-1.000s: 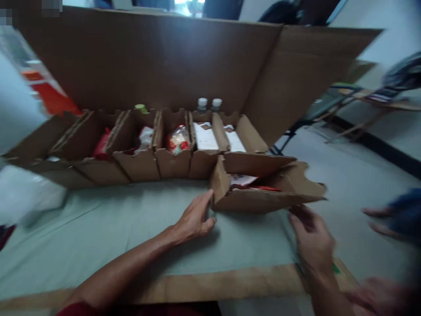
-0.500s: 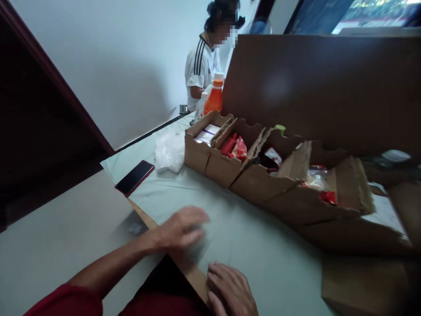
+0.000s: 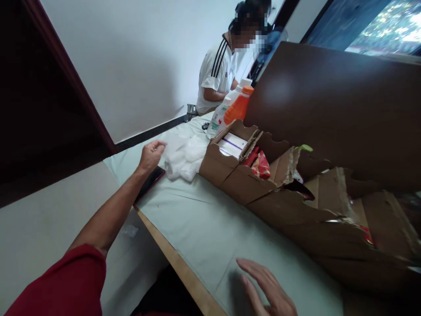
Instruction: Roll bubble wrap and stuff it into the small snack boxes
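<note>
My left hand (image 3: 151, 154) reaches out over the far end of the table. Its fingers are closed in a pinch at the edge of a clear plastic bag (image 3: 173, 144), which lies with a pile of crumpled clear plastic bags (image 3: 184, 164). Below that wrist is a dark phone (image 3: 151, 183) with a red edge, partly covered by my forearm. My right hand (image 3: 268, 292) is at the bottom of the view, close over the pale green tablecloth, fingers apart and holding nothing.
Cardboard bins (image 3: 230, 175) stand in a row on the right, holding white boxes (image 3: 233, 145) and red packets (image 3: 261, 166). Behind them are an orange bottle (image 3: 237, 107), a clear bottle (image 3: 217, 119) and a brown panel (image 3: 329, 114). Another person (image 3: 215, 74) sits beyond the table.
My left hand has moved forward from the near table edge to the plastic bags, and its fingers have closed. My right hand has shifted right and its fingers have spread. The view has turned slightly.
</note>
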Available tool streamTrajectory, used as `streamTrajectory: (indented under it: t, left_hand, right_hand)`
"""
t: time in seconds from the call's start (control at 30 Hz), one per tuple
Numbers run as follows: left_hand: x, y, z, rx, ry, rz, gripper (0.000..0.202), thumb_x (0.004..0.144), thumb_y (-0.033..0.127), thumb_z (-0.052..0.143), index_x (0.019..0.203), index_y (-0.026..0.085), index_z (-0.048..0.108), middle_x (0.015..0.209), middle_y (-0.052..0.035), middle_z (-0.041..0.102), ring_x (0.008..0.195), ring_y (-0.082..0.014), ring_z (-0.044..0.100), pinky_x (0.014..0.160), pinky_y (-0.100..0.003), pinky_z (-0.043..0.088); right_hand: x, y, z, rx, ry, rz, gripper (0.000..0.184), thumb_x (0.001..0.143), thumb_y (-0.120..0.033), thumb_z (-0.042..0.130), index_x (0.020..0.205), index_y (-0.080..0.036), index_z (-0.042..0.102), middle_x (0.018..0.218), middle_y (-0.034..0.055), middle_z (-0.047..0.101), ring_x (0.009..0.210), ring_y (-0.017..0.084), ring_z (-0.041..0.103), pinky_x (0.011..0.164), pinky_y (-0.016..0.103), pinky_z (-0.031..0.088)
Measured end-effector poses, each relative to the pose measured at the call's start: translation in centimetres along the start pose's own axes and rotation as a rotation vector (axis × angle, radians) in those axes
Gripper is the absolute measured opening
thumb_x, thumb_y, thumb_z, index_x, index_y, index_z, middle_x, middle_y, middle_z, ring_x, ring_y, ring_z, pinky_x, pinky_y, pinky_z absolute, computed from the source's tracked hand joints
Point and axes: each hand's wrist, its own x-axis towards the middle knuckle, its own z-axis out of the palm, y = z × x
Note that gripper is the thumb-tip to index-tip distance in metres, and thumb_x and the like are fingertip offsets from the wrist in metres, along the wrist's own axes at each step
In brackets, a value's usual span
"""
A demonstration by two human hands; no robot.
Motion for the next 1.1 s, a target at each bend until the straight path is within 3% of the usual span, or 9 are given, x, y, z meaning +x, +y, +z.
streamTrajectory:
  t: [0.17,0.27,0.33,0.43,0.57,0.73,0.83,1.0,1.1]
  left_hand:
    - [2.3,-1.5,-1.9,0.028,0.025,0.096,0.034,0.090,0.026,0.042,0.107,0.015,0.069,0.124,-0.0124,0.072,0.120,-0.0256,0.065,0.108,-0.042,0.048]
    - [1.8,-1.7,-2.0,0.084,-0.115,0.178,0.032,0.078,0.023,0.053,0.104,0.018,0.071,0.131,-0.0110,0.071,0.126,-0.0285,0.062,0.115,-0.046,0.042]
    - [1.1,-1.7,-1.7,0.130,-0.242,0.226,0.047,0.070,0.024,0.062,0.116,0.019,0.070,0.140,-0.0107,0.066,0.131,-0.0312,0.059,0.117,-0.049,0.040]
    - [0.3,-1.7,-0.8,0.207,-0.398,0.263,0.074,0.066,0.028,0.070,0.140,0.022,0.060,0.156,-0.0130,0.052,0.141,-0.0358,0.050,0.118,-0.054,0.037]
    - [0.2,-2.2,0.9,0.300,-0.503,0.260,0.067,0.074,0.019,0.062,0.142,0.021,0.059,0.157,-0.0133,0.051,0.141,-0.0325,0.050,0.118,-0.051,0.039]
    - [0.5,-2.8,2.1,0.380,-0.535,0.252,0.063,0.077,0.011,0.054,0.139,0.022,0.062,0.154,-0.0114,0.053,0.141,-0.0295,0.050,0.118,-0.049,0.039]
    - [0.6,-2.6,2.2,0.409,-0.553,0.263,0.063,0.075,0.011,0.055,0.136,0.022,0.064,0.153,-0.0112,0.054,0.141,-0.0307,0.049,0.119,-0.051,0.038]
    - [0.5,-1.6,0.8,0.418,-0.578,0.287,0.069,0.073,0.021,0.061,0.141,0.021,0.060,0.156,-0.0137,0.050,0.144,-0.0353,0.046,0.119,-0.054,0.035]
    - [-0.4,-0.7,-1.1,0.399,-0.572,0.308,0.080,0.074,0.032,0.063,0.151,0.020,0.048,0.161,-0.0152,0.042,0.148,-0.0380,0.039,0.121,-0.058,0.030]
  right_hand:
    - [12.5,-1.0,2.5,-0.128,-0.091,-0.119,0.023,0.098,-0.019,0.053,0.107,-0.020,0.074,0.139,0.0136,0.067,0.106,0.024,0.074,0.089,0.039,0.063]
    - [19.8,-1.8,5.3,-0.275,-0.285,-0.134,0.023,0.094,-0.014,0.054,0.104,-0.019,0.075,0.159,0.0142,0.048,0.108,0.027,0.072,0.088,0.043,0.062]
    - [23.5,-2.3,7.0,-0.359,-0.420,-0.110,0.023,0.093,-0.011,0.054,0.100,-0.018,0.075,0.165,0.0141,0.038,0.109,0.030,0.072,0.084,0.043,0.063]
    - [26.5,-2.6,8.7,-0.381,-0.491,-0.081,0.026,0.092,-0.007,0.051,0.103,-0.015,0.073,0.156,0.0177,0.050,0.105,0.029,0.072,0.082,0.041,0.063]
    - [26.5,-2.1,8.9,-0.330,-0.387,-0.089,0.034,0.099,-0.011,0.045,0.126,-0.014,0.065,0.142,0.0168,0.063,0.121,0.027,0.066,0.098,0.041,0.058]
    - [24.5,-2.1,6.1,-0.010,0.101,-0.261,0.024,0.097,-0.018,0.057,0.118,-0.017,0.067,0.123,0.0143,0.072,0.116,0.024,0.069,0.101,0.040,0.058]
    - [23.2,-3.3,3.8,0.108,0.262,-0.280,0.023,0.095,-0.018,0.062,0.117,-0.020,0.067,0.119,0.0110,0.073,0.111,0.022,0.070,0.092,0.036,0.061]
    - [19.2,-4.0,0.3,0.174,0.408,-0.064,0.013,0.093,-0.019,0.067,0.105,-0.022,0.069,0.107,0.0046,0.074,0.092,0.017,0.071,0.076,0.029,0.058]
    - [15.8,-2.7,-1.7,0.120,0.469,0.100,0.022,0.090,-0.022,0.072,0.112,-0.023,0.069,0.094,0.0007,0.073,0.075,0.014,0.067,0.066,0.027,0.054]
